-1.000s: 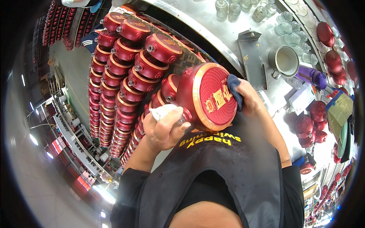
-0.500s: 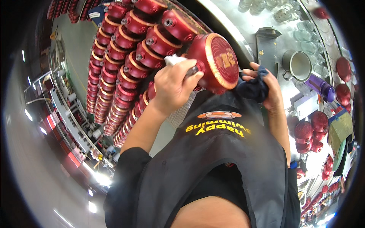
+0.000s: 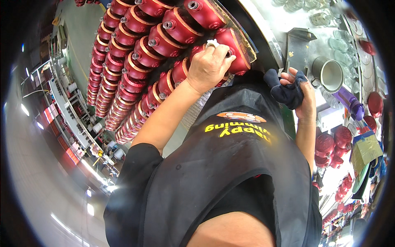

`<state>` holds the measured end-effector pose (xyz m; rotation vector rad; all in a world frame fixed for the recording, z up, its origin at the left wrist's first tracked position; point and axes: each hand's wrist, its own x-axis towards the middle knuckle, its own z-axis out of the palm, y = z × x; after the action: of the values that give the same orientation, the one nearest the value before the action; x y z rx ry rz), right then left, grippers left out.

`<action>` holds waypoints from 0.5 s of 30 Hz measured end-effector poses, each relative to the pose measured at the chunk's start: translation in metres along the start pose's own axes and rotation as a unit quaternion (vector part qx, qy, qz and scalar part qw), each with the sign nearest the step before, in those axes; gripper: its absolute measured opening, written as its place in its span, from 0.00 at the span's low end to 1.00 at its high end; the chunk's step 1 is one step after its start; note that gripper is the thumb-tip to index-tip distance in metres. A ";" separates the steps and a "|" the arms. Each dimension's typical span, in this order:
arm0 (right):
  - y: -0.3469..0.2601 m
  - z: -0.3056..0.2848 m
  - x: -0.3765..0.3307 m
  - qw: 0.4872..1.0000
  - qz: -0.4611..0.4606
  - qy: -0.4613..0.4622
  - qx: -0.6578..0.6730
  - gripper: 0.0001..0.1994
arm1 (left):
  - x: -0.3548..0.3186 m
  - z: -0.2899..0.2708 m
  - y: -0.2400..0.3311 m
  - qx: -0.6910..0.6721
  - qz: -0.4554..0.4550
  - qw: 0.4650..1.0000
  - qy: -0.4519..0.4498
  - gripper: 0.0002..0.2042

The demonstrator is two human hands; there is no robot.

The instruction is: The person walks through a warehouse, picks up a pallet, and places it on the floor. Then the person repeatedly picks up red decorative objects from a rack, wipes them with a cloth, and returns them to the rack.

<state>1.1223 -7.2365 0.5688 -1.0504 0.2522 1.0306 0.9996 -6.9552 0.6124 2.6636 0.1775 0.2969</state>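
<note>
My left hand (image 3: pixel 210 68) grips a red round pot-like casing (image 3: pixel 235 49) with an orange rim, pressing it against the end of a stacked row of like casings (image 3: pixel 164 41); a bit of white cloth or tape shows at my fingertips. My right hand (image 3: pixel 302 96) is off to the right, closed around a dark blue rag (image 3: pixel 284 91), near the workbench edge. My black apron fills the lower middle of the view.
Long rows of red casings (image 3: pixel 119 82) run away to the upper left. On the bench at right stand a metal cup (image 3: pixel 329 74), a purple bottle (image 3: pixel 349 103), clear glass lids (image 3: pixel 337 37) and more red parts (image 3: pixel 329 146). Floor and shelving lie far left.
My left hand carried the red casing up and away from my chest to the end of the stack. My right hand let go of it and dropped aside with the rag.
</note>
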 end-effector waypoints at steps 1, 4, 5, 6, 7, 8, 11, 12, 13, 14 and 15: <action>0.001 -0.001 0.001 1.000 0.003 -0.003 -0.019 0.30 | 0.000 0.002 0.001 0.002 -0.001 1.000 0.001 0.11; 0.003 -0.003 0.004 0.999 0.007 0.003 -0.032 0.30 | 0.002 0.000 0.005 0.023 -0.008 1.000 -0.010 0.12; 0.003 -0.003 0.005 1.000 0.002 -0.013 -0.027 0.30 | 0.003 -0.003 0.006 0.033 -0.006 0.999 -0.013 0.12; 0.003 -0.005 0.005 1.000 0.000 -0.020 -0.023 0.30 | 0.001 -0.008 0.007 0.040 -0.004 0.999 -0.020 0.12; 0.002 -0.005 0.005 0.999 -0.001 -0.029 -0.022 0.30 | 0.000 -0.014 0.007 0.034 0.007 0.999 -0.017 0.15; 0.001 -0.005 0.004 1.000 -0.003 -0.026 -0.010 0.28 | -0.005 -0.021 0.006 0.036 -0.002 0.999 0.016 0.16; -0.002 -0.006 0.001 1.000 -0.003 -0.020 0.006 0.25 | -0.036 -0.051 0.008 0.071 -0.057 0.995 0.037 0.19; -0.002 -0.005 0.000 1.000 0.003 -0.031 0.007 0.25 | -0.047 -0.057 0.009 0.082 -0.104 0.991 -0.009 0.19; -0.002 -0.003 -0.001 0.999 0.008 -0.042 0.007 0.25 | -0.054 -0.056 0.009 0.085 -0.120 0.988 -0.037 0.19; -0.001 -0.001 -0.001 0.999 0.015 -0.041 0.005 0.25 | -0.061 -0.054 0.008 0.087 -0.131 0.986 -0.054 0.19; 0.002 0.001 -0.003 0.999 0.025 -0.036 -0.003 0.27 | -0.066 -0.051 0.008 0.081 -0.157 0.981 -0.082 0.20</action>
<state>1.1193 -7.2373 0.5699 -1.0145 0.2179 1.1129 0.9242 -6.9522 0.6487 2.7481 0.5845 -0.0403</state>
